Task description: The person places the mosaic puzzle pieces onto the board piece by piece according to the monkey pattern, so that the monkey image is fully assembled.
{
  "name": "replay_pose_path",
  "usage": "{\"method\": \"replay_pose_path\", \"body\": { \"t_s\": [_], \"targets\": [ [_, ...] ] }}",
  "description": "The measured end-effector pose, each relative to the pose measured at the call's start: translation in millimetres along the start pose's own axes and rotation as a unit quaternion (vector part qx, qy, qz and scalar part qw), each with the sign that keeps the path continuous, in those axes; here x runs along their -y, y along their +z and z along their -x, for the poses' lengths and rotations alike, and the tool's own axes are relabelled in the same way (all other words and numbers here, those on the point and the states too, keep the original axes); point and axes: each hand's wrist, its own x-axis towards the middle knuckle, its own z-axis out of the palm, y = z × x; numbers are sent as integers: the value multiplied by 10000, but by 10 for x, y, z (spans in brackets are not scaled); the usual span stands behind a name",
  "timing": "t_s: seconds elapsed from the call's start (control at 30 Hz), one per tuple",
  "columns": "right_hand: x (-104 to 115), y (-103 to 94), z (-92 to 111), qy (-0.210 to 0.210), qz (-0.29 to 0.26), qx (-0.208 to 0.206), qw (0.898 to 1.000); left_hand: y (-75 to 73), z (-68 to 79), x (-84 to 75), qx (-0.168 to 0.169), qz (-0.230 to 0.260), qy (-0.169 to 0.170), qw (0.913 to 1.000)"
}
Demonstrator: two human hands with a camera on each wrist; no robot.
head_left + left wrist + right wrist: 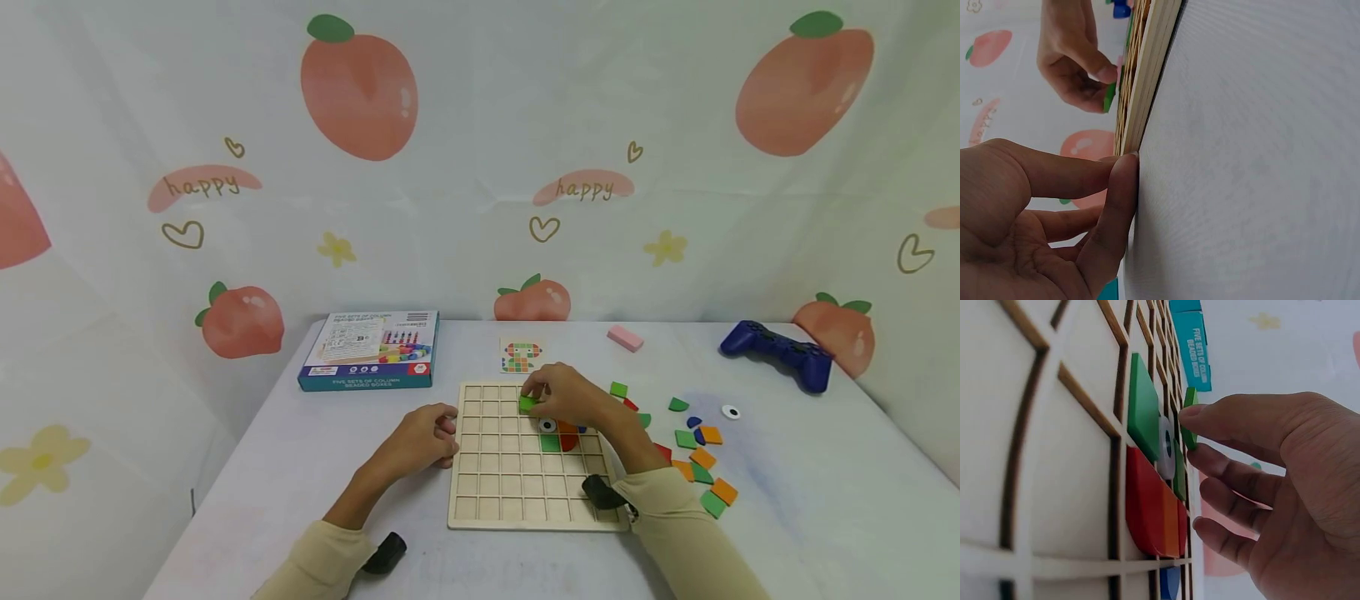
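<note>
My right hand [566, 396] pinches a light green square tile [1190, 419] between thumb and fingers, just above the far part of a wooden grid board [498, 485]. Under and beside that hand, several pieces sit in the grid: a white eye piece [547, 425], a green square [551, 443], a red curved piece [1141, 500] and an orange piece [1170, 519]. A blue piece [1170, 582] shows beside them in the right wrist view. With thumb and fingertips my left hand [422, 437] grips the board's left edge.
Loose colored tiles [686, 439] and another eye piece [731, 412] lie right of the board. Behind it are a pattern card [521, 356] and a pink block [626, 338]. A blue game controller [777, 353] lies back right, a puzzle box [370, 350] back left.
</note>
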Motion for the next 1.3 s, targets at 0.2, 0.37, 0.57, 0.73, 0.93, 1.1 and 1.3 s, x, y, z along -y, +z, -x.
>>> {"method": "replay_pose_path", "body": {
  "t_s": [0.2, 0.37, 0.57, 0.73, 0.93, 1.1, 1.3],
  "targets": [
    [-9, 20, -2, 65, 57, 54, 9999, 11, -23, 12, 16, 18, 18, 10000],
    [-13, 22, -1, 76, 159, 21, 9998, 13, -34, 6, 14, 21, 30, 10000],
    [-22, 30, 7, 83, 195, -21, 9998, 11, -16, -9, 9, -15, 20, 10000],
    [-28, 32, 23, 54, 84, -16, 9999, 7, -6, -14, 35, 3, -35, 10000],
    [-32, 15, 45, 176, -126, -32, 9998, 8, -17, 4, 14, 7, -71, 10000],
    [-107, -76, 76, 266, -182, -197, 9993, 6, -24, 26, -23, -6, -36, 10000],
    [-276, -261, 152, 497, 33, -432, 9978, 6, -28, 28, 1, 36, -44, 10000]
  ]
}}
